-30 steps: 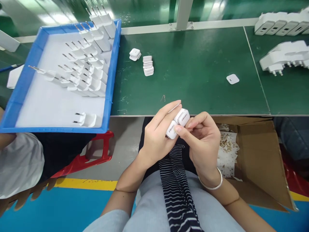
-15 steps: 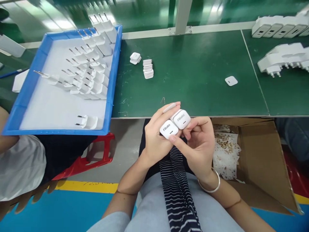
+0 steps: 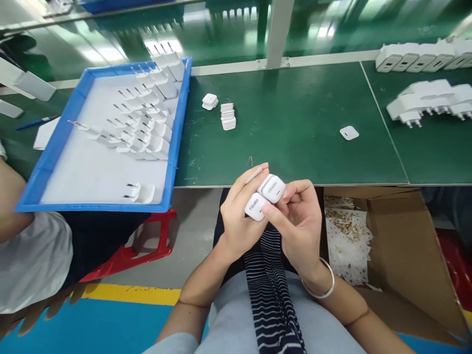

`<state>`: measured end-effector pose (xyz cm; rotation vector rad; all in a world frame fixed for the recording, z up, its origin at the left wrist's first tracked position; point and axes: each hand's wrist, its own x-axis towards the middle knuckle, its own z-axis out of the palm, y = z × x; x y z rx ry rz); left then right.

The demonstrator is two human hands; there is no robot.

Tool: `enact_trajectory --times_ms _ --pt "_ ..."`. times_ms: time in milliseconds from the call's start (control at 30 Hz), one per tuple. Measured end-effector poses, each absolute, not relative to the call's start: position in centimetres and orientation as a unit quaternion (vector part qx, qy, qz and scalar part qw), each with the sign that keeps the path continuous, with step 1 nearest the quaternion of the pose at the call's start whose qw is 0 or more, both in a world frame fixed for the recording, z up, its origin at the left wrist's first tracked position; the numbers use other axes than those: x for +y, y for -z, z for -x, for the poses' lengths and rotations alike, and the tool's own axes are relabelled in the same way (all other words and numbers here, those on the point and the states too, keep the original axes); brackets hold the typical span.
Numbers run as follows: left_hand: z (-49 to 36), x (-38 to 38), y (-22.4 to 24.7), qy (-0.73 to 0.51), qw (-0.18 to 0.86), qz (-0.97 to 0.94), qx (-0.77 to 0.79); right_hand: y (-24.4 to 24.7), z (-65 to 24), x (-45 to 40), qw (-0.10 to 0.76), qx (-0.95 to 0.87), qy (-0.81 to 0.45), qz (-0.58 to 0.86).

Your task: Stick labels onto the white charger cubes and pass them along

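Note:
Two white chargers with printed faces are side by side above my lap, a left one (image 3: pixel 255 206) and a right one (image 3: pixel 273 189). My left hand (image 3: pixel 241 211) wraps round them, and a thin white piece (image 3: pixel 254 175) is held between its fingers. My right hand (image 3: pixel 300 216) touches the chargers from the right, its thumb at the lower edge between them and its other fingers curled beside the right one. On the green table (image 3: pixel 287 123) lie a small white stack (image 3: pixel 210 102), a longer row of thin white pieces (image 3: pixel 227 116) and a single white plate (image 3: pixel 349 132).
At the left, a blue-rimmed tray (image 3: pixel 172 162) holds several white plugs (image 3: pixel 147 132), pins up. More chargers (image 3: pixel 424 56) and plugs (image 3: pixel 429 101) line the right. A cardboard box (image 3: pixel 401 236) is below right. Another person's arm (image 3: pixel 11 196) is at far left.
The view has tilted, so the table and tray appear lower. Both hands still hold the chargers, which are turned slightly and sit a little further left and lower.

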<state>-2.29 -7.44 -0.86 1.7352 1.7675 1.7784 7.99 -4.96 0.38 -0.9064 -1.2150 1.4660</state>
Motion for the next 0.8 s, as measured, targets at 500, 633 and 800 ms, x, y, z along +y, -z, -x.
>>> enact_trajectory --times_ms 500,633,800 --pt "11.8 -10.6 -6.8 -0.288 -0.216 -0.657 0.662 2.0 -9.5 -3.1 0.441 -0.473 -0.727 0.23" --pt "19.7 -13.7 -11.6 -0.054 -0.197 -0.552 0.808 2.6 -11.0 -1.7 0.463 -0.464 -0.703 0.277" --pt "23.6 -12.1 -9.3 -0.196 -0.047 -0.621 0.757 2.8 -10.3 -0.4 0.457 -0.455 -0.698 0.311"
